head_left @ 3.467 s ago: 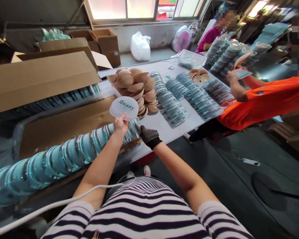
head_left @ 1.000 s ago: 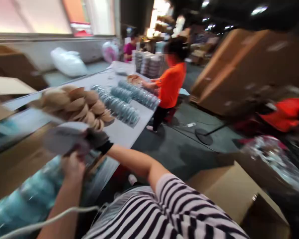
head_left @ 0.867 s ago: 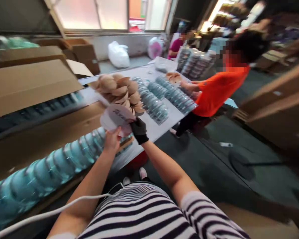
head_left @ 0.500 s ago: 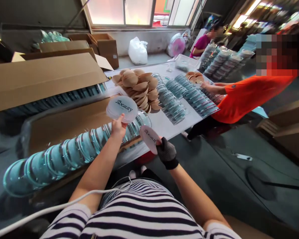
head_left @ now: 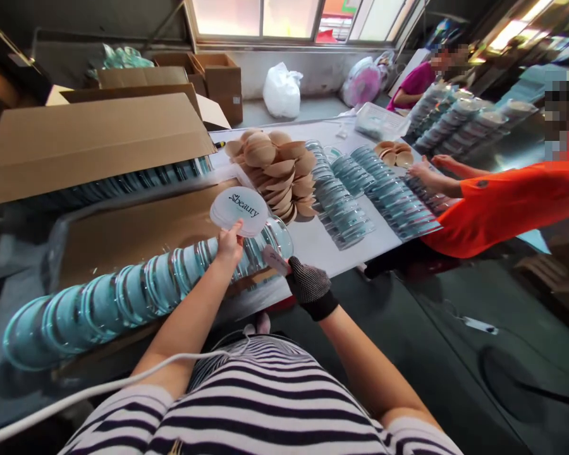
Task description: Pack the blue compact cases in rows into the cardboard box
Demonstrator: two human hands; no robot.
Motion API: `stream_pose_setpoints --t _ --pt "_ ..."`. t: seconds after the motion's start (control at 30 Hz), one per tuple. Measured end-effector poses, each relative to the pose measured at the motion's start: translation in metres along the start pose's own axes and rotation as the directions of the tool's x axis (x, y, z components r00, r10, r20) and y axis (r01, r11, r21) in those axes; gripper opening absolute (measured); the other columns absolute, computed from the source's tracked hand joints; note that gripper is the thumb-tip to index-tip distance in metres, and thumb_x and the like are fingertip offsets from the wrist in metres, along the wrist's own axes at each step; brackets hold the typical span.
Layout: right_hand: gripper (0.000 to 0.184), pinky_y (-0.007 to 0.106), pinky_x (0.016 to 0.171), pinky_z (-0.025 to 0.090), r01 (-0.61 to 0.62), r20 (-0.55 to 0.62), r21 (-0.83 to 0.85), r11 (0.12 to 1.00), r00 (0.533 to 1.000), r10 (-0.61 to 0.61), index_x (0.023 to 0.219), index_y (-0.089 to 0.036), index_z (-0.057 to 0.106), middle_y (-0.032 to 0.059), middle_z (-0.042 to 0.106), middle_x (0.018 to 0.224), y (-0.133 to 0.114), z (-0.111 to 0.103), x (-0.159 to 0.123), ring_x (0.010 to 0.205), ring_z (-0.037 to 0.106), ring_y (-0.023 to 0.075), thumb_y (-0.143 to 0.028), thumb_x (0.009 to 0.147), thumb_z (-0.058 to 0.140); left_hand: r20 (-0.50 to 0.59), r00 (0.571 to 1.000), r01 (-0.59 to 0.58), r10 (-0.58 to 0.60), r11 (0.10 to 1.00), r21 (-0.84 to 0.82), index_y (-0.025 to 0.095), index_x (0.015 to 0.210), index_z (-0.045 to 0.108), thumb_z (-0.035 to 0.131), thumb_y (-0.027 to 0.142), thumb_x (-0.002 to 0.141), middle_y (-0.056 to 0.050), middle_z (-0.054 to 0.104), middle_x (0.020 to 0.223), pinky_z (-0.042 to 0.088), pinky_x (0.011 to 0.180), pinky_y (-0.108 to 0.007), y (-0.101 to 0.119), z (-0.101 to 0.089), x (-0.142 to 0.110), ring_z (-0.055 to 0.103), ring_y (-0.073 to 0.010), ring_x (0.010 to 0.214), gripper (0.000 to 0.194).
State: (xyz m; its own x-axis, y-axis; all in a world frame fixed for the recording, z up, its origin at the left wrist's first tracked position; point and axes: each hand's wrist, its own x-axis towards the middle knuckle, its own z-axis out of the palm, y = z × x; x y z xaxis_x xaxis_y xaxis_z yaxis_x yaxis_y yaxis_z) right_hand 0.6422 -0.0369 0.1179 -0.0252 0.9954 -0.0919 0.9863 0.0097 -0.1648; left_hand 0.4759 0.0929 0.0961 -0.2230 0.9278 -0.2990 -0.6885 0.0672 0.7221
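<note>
My bare left hand grips a small stack of white round printed cards by the lower edge, the top one reading "beauty". In a dark dotted glove, my right hand pinches a single round card, tilted nearly edge-on, close to the stack but apart from it. Below my left hand runs a long row of clear, teal-tinted round containers, nested on their sides along flat cardboard. Just beyond the cards lies a heap of tan shallow round pieces.
More rows of clear round containers lie on the white table. At right, a person in an orange shirt reaches over it; another in purple is farther back. An open carton stands at left. A white cable crosses my left arm.
My right hand has moved slightly left and turned its card from face-on to nearly edge-on. The left hand keeps its stack. The view has shifted left, and the orange-shirted person's arms have moved.
</note>
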Motion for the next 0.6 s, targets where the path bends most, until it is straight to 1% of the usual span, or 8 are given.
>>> stream_pose_setpoints --t 0.1,0.17,0.27,0.33,0.4,0.47,0.53,0.6 --pt "0.038 0.029 0.063 0.040 0.009 0.025 0.021 1.000 1.000 -0.009 0.126 -0.023 0.059 0.0107 0.074 0.095 -0.001 0.003 0.005 0.085 0.071 0.0256 -0.036 0.099 0.036 -0.023 1.000 -0.013 0.012 1.000 -0.007 0.019 0.116 0.069 0.064 -0.002 0.081 -0.005 0.077 0.101 0.057 0.080 -0.025 -0.001 -0.002 0.001 0.072 -0.0135 0.082 0.041" --pt "0.037 0.029 0.064 0.041 0.028 0.035 0.038 0.999 0.999 -0.029 0.125 -0.023 0.059 0.0103 0.075 0.094 -0.004 0.002 0.010 0.085 0.071 0.0253 -0.036 0.098 0.038 -0.019 0.999 -0.026 0.026 1.000 -0.009 0.020 0.118 0.069 0.064 -0.001 0.081 -0.005 0.076 0.103 0.058 0.081 -0.026 -0.001 -0.004 0.002 0.072 -0.0142 0.084 0.042" --pt "0.036 0.027 0.066 0.041 0.062 0.036 0.057 0.996 0.997 -0.065 0.126 -0.025 0.059 0.0089 0.075 0.100 -0.004 -0.003 0.010 0.088 0.071 0.0236 -0.037 0.096 0.043 -0.029 0.999 -0.028 0.028 1.000 -0.001 0.020 0.121 0.067 0.064 -0.001 0.082 -0.006 0.076 0.105 0.057 0.083 -0.026 -0.001 -0.004 0.003 0.072 -0.0143 0.086 0.044" --pt "0.036 0.026 0.066 0.041 0.082 0.016 0.068 0.994 0.996 -0.084 0.126 -0.026 0.059 0.0084 0.075 0.103 -0.003 -0.004 0.009 0.089 0.071 0.0230 -0.038 0.096 0.043 -0.036 0.999 -0.021 0.021 1.000 0.012 0.019 0.122 0.067 0.065 0.000 0.082 -0.007 0.076 0.107 0.057 0.084 -0.026 -0.001 -0.004 0.002 0.073 -0.0144 0.085 0.044" --pt "0.037 0.025 0.067 0.041 0.080 -0.012 0.081 0.993 0.997 -0.080 0.125 -0.025 0.059 0.0083 0.075 0.102 -0.005 0.003 0.013 0.089 0.071 0.0224 -0.038 0.099 0.037 -0.016 1.000 -0.011 0.011 1.000 0.018 0.018 0.122 0.066 0.065 0.001 0.082 -0.008 0.075 0.108 0.057 0.084 -0.026 -0.001 -0.003 0.002 0.072 -0.0143 0.084 0.044" --pt "0.038 0.025 0.067 0.041 0.054 0.003 0.085 0.995 0.999 -0.054 0.127 -0.024 0.057 0.0082 0.075 0.100 -0.012 0.015 0.024 0.089 0.071 0.0216 -0.038 0.102 0.032 0.006 1.000 -0.005 0.005 1.000 0.014 0.017 0.122 0.066 0.063 0.000 0.083 -0.008 0.075 0.107 0.057 0.083 -0.026 0.000 -0.002 0.001 0.072 -0.0138 0.083 0.042" --pt "0.039 0.024 0.066 0.041 0.016 0.042 0.092 0.996 0.999 -0.020 0.128 -0.022 0.055 0.0085 0.074 0.099 -0.019 0.027 0.036 0.090 0.071 0.0213 -0.040 0.102 0.032 0.009 1.000 -0.003 0.003 1.000 0.009 0.016 0.122 0.066 0.060 -0.001 0.084 -0.008 0.076 0.106 0.057 0.083 -0.026 0.001 -0.001 0.001 0.072 -0.0134 0.082 0.043" --pt "0.038 0.024 0.066 0.041 -0.038 0.061 0.113 0.993 0.998 0.032 0.126 -0.019 0.053 0.0088 0.074 0.097 -0.023 0.034 0.042 0.087 0.071 0.0208 -0.043 0.102 0.036 0.012 1.000 0.005 -0.005 1.000 0.005 0.016 0.122 0.066 0.060 -0.002 0.083 -0.008 0.075 0.107 0.057 0.083 -0.025 0.001 -0.001 0.000 0.072 -0.0132 0.082 0.043"
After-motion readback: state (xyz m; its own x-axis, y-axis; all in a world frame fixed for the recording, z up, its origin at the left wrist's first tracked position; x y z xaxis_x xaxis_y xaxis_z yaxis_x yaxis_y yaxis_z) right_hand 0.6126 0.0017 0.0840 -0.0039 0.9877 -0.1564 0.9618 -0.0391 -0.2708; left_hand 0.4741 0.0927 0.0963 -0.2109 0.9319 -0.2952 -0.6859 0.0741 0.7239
